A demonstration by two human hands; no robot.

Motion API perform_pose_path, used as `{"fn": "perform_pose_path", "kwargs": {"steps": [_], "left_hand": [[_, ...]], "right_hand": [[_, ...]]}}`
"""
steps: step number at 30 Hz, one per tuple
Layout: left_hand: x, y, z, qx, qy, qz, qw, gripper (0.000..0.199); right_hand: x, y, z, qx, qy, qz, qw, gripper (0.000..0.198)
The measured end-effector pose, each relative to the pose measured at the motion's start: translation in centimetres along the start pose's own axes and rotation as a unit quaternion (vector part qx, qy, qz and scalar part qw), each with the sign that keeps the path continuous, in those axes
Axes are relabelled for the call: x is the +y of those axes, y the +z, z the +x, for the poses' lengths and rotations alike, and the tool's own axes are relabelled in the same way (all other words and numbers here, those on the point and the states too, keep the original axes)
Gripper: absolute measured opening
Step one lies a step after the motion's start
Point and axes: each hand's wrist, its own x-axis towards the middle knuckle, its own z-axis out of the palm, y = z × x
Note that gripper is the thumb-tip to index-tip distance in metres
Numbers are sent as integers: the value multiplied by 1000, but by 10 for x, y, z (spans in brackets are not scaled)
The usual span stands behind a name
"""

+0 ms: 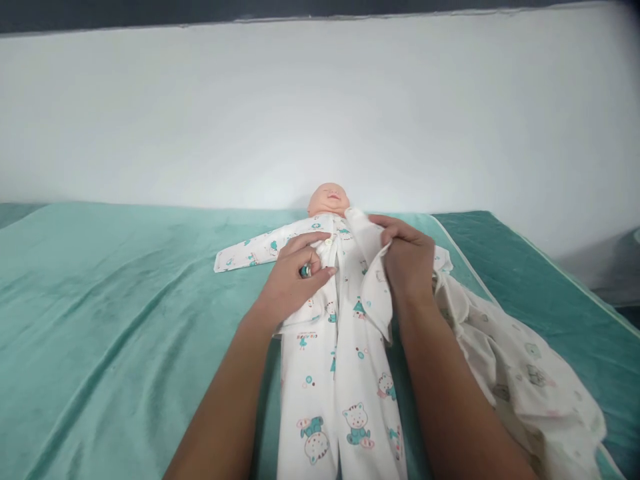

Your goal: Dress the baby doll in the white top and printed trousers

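A baby doll (329, 198) lies on its back, dressed in a white long-sleeved baby shirt (305, 308) and white pants (311, 400) with teal bear prints. My left hand (303, 267) rests on the shirt's left front panel, thumb and index finger apart beside a small button (329, 242), other fingers curled. In my right hand (406, 253), the fingers are closed on the shirt's other front panel (377, 293), which is lifted and folded back with its inner side showing. The right fingertips are partly hidden by the hand and cloth.
A teal blanket (125, 293) with soft wrinkles covers the surface. Crumpled white printed baby cloth (530, 373) lies at the right, beside my right forearm. Darker green bedding (550, 280) is beyond it. A white wall (320, 100) rises behind the doll's head.
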Motion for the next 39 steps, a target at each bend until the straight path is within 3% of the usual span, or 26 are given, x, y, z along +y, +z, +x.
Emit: {"fn": "perform_pose_path", "kwargs": {"steps": [3,5,7,10,12,14,16,18,22,26,29,33,39], "left_hand": [[-2,4,2,61,0,20,998,31],[-3,6,3,103,6,29,994,29],[-5,6,4,141,-2,19,990,27],[-14,-2,4,205,-67,-2,977,25],[-27,-14,3,246,-140,53,958,22],[-44,-27,2,265,-221,182,921,19],[-58,-37,1,241,-280,291,883,18],[-66,-40,1,220,-281,337,872,14],[-62,-27,11,210,-117,349,906,15],[-60,-15,22,131,-7,299,945,32],[-67,-12,27,93,-12,303,948,37],[-75,-10,35,67,-49,362,928,43],[-80,-21,47,45,-104,428,897,44]], "right_hand": [[5,-10,9,140,-68,-6,988,16],[5,-11,10,152,-95,-7,984,18],[4,-7,8,97,-72,-20,992,18],[6,2,4,-53,27,-99,993,23],[9,4,3,-122,72,-147,979,32],[14,2,5,-152,73,-179,969,39],[19,-4,9,-176,45,-207,961,48],[26,-11,14,-204,9,-235,950,58],[40,-19,20,-199,-57,-300,931,65],[50,-18,21,-137,-66,-357,922,50],[51,-14,19,-130,-91,-353,922,42],[54,-6,21,-172,-120,-349,914,44],[64,-6,48,-210,-83,-456,861,48]]}}
